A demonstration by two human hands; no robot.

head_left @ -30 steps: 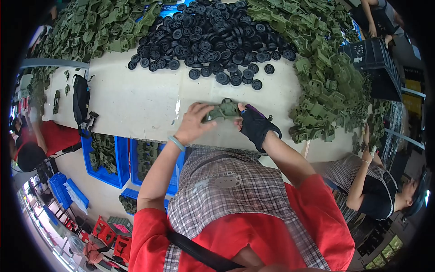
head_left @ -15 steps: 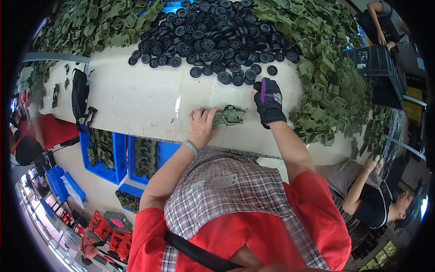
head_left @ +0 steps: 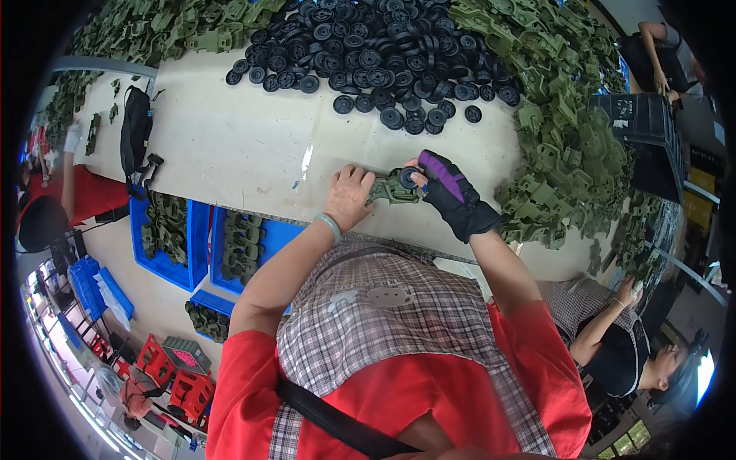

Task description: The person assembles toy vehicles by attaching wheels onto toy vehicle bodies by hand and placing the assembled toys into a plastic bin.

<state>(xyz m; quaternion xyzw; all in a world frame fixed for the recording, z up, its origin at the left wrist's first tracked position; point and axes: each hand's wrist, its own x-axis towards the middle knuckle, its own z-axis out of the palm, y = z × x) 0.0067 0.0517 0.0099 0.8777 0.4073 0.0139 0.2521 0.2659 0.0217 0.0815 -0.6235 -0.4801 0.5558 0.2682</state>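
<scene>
Near the table's front edge, a green plastic toy vehicle body (head_left: 395, 192) lies under the fingers of my bare left hand (head_left: 351, 198), which grips its left end. My right hand (head_left: 454, 192), in a black and purple fingerless glove, pinches a small black toy wheel (head_left: 409, 177). That wheel is at the upper right part of the body; whether it is seated there cannot be made out. Beyond my hands lies a large heap of black wheels (head_left: 368, 57), with a few loose ones at its near side.
Green plastic parts (head_left: 571, 153) are piled on the right, with another green pile (head_left: 176, 31) at the far left. A black pouch (head_left: 136, 130) lies on the table (head_left: 230, 138). Blue bins (head_left: 198, 245) with green parts stand below the front edge. Other people are at both sides.
My right hand has come back from the wheel heap with a wheel and reached the vehicle body. My left hand has shifted slightly right, still on the body.
</scene>
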